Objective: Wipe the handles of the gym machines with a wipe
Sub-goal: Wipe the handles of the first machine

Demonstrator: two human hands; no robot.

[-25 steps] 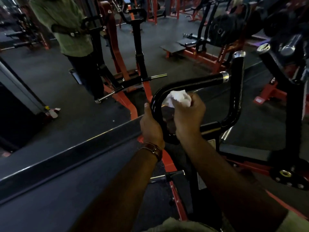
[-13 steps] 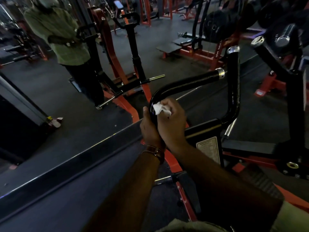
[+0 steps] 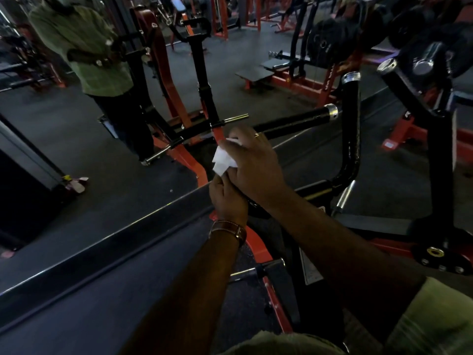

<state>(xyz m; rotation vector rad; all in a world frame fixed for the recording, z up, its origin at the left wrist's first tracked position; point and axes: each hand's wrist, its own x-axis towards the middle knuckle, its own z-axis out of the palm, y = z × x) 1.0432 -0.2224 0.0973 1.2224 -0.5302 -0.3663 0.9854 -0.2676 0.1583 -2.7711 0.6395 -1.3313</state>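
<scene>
Gripping a crumpled white wipe (image 3: 224,158) against the bend of a black handle (image 3: 294,124), the right hand (image 3: 252,166) has its fingers curled over the bar, a ring showing on one finger; the wipe sticks out to the left of the knuckles. The left hand (image 3: 227,201) sits just below and touching the right, fingers curled in toward the same bend, though whether it clasps the bar itself is hidden by the right hand; a brown watch strap (image 3: 229,230) circles its wrist. The handle runs up and right to a silver end cap (image 3: 332,111), bare along that whole stretch. Beside it a second black handle (image 3: 350,129) stands upright, also silver-capped, with a narrow gap between the two ends. Further right a taller black post (image 3: 440,160) of the machine closes that side, so room to the right is tight. To the left, a long dark padded edge (image 3: 102,242) runs diagonally across the foreground, and past it lies open dark floor (image 3: 89,155). Behind the hands stands an orange-and-black machine (image 3: 202,119) with short chrome pegs, near the wipe's far side. A person in a green shirt (image 3: 87,49) stands at upper left, well apart, arms folded. Weight plates (image 3: 330,44) hang on a rack at upper right.
</scene>
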